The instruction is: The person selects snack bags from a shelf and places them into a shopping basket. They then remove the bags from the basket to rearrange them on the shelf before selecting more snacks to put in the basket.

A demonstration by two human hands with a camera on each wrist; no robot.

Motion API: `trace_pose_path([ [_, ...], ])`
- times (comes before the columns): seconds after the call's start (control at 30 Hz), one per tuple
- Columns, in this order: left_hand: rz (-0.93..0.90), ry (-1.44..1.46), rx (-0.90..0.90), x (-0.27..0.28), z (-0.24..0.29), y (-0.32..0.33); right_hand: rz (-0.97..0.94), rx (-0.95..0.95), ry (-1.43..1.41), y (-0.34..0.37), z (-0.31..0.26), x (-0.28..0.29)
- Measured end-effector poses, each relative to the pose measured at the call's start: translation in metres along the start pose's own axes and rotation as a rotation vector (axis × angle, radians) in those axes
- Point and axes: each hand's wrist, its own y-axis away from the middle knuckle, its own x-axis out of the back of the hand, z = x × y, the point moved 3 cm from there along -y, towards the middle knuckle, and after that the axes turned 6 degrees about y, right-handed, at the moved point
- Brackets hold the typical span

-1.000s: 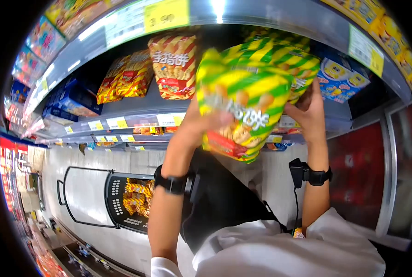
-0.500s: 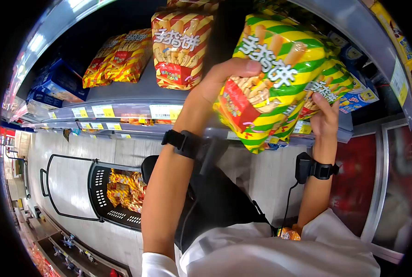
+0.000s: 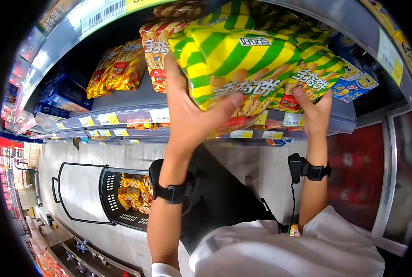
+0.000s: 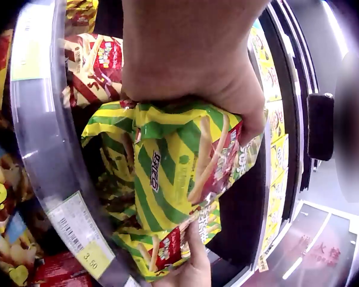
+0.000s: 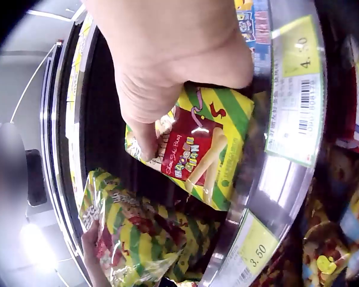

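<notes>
In the head view the left hand point(image 3: 192, 108) grips a large yellow-green striped snack bag point(image 3: 243, 60), thumb across its front and the fingers hidden behind its left edge. The right hand point(image 3: 314, 108) pinches a second striped bag point(image 3: 310, 76) at the shelf's front, thumb on its face. The two bags overlap, the left one in front. From the left wrist view, the left hand point(image 4: 194, 66) covers the top of its bag point(image 4: 167, 167). In the right wrist view the right hand point(image 5: 167, 72) holds its bag point(image 5: 197, 146) by one side.
Red-and-cream striped bags point(image 3: 157, 51), red-yellow bags point(image 3: 123, 69) and blue boxes point(image 3: 67, 92) stand left on the shelf. Blue packs point(image 3: 353, 85) lie right. Below, a black basket point(image 3: 111, 196) holds several snack bags. Price tags line the shelf edge point(image 3: 137, 115).
Over the last half second, the left hand's bag has moved left and tipped so its top end shows more. It now partly covers the red-and-cream bag. The right hand still holds its bag.
</notes>
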Motion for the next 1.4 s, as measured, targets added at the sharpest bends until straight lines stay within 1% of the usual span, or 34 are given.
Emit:
trace_pose_path([
  [0.07, 0.019, -0.024, -0.034, -0.004, -0.010, 0.000, -0.016, -0.044, 0.027, 0.004, -0.002, 0.000],
  [0.13, 0.027, -0.117, -0.133, -0.008, -0.016, 0.000, -0.010, -0.057, 0.058, 0.007, -0.001, 0.002],
  [0.17, 0.007, -0.260, -0.187, -0.010, -0.017, 0.001, -0.005, -0.086, 0.037, 0.009, -0.001, 0.001],
  [0.2, 0.027, -0.244, -0.154, -0.011, -0.024, 0.004, 0.005, -0.105, 0.023, 0.008, -0.002, 0.001],
  [0.3, -0.043, -0.289, -0.191, -0.015, -0.035, 0.006, -0.026, -0.062, -0.035, 0.007, 0.000, 0.006],
  [0.33, -0.084, -0.256, -0.232, -0.016, -0.038, 0.005, -0.034, -0.057, -0.046, 0.008, 0.001, 0.006],
  [0.37, -0.139, -0.357, -0.329, -0.017, -0.037, 0.006, -0.037, -0.058, -0.052, 0.008, 0.000, 0.006],
  [0.4, -0.193, -0.464, -0.428, -0.017, -0.035, 0.006, -0.011, -0.114, -0.058, 0.007, -0.003, 0.005],
  [0.43, -0.240, -0.467, -0.416, -0.015, -0.038, 0.007, 0.009, -0.172, -0.061, 0.008, -0.003, 0.004],
  [0.47, -0.231, -0.504, -0.387, -0.015, -0.039, 0.009, -0.005, -0.164, -0.065, 0.007, -0.001, 0.003],
  [0.53, -0.193, -0.516, -0.384, -0.015, -0.038, 0.012, 0.035, -0.124, -0.003, 0.007, 0.001, 0.005],
  [0.57, -0.179, -0.515, -0.391, -0.014, -0.037, 0.012, 0.024, -0.089, -0.005, 0.008, 0.002, 0.005],
  [0.63, -0.188, -0.556, -0.435, -0.010, -0.033, 0.017, 0.000, -0.097, 0.013, 0.009, 0.004, 0.007],
  [0.67, -0.155, -0.548, -0.454, -0.009, -0.033, 0.019, -0.006, -0.104, 0.030, 0.008, 0.005, 0.008],
  [0.7, -0.123, -0.448, -0.413, -0.009, -0.036, 0.024, 0.024, -0.193, -0.135, 0.007, 0.007, 0.007],
  [0.73, -0.090, -0.341, -0.375, -0.008, -0.039, 0.029, 0.008, -0.184, -0.132, 0.004, 0.006, 0.005],
  [0.77, -0.063, -0.334, -0.309, -0.005, -0.037, 0.035, 0.018, -0.204, -0.124, 0.002, 0.005, 0.005],
  [0.8, -0.021, -0.208, -0.291, -0.005, -0.040, 0.040, 0.030, -0.224, -0.117, 0.002, 0.005, 0.005],
  [0.83, 0.149, 0.097, -0.149, -0.012, -0.031, 0.039, -0.012, -0.170, 0.014, 0.006, 0.009, 0.006],
  [0.87, 0.315, 0.402, 0.000, -0.019, -0.024, 0.039, -0.023, -0.168, 0.017, 0.005, 0.011, 0.005],
  [0.9, 0.001, -0.047, -0.536, -0.002, -0.050, 0.042, -0.037, -0.130, 0.010, 0.003, 0.011, 0.004],
  [0.93, 0.139, 0.041, -0.525, -0.001, -0.047, 0.048, -0.049, -0.094, 0.001, 0.003, 0.011, 0.003],
  [0.97, 0.146, 0.039, -0.526, 0.003, -0.047, 0.055, -0.024, -0.107, 0.032, 0.005, 0.013, 0.004],
  [1.0, 0.103, -0.014, -0.530, 0.007, -0.048, 0.061, -0.030, -0.105, 0.031, 0.005, 0.014, 0.002],
  [1.07, 0.017, -0.117, -0.531, 0.019, -0.052, 0.077, -0.005, -0.037, 0.100, 0.007, 0.016, -0.001],
  [1.13, -0.069, -0.212, -0.528, 0.027, -0.058, 0.096, -0.006, -0.033, 0.116, 0.009, 0.019, 0.001],
  [1.17, -0.089, -0.158, -0.445, 0.030, -0.062, 0.108, 0.038, -0.076, 0.058, 0.009, 0.026, 0.004],
  [1.2, -0.087, -0.130, -0.406, 0.033, -0.065, 0.116, 0.034, -0.074, 0.063, 0.010, 0.022, 0.005],
  [1.27, -0.058, -0.090, -0.338, 0.039, -0.068, 0.127, -0.100, -0.071, 0.112, 0.013, 0.007, 0.001],
  [1.4, 0.122, 0.038, -0.147, 0.061, -0.084, 0.126, -0.095, -0.171, 0.286, 0.017, -0.001, -0.008],
])
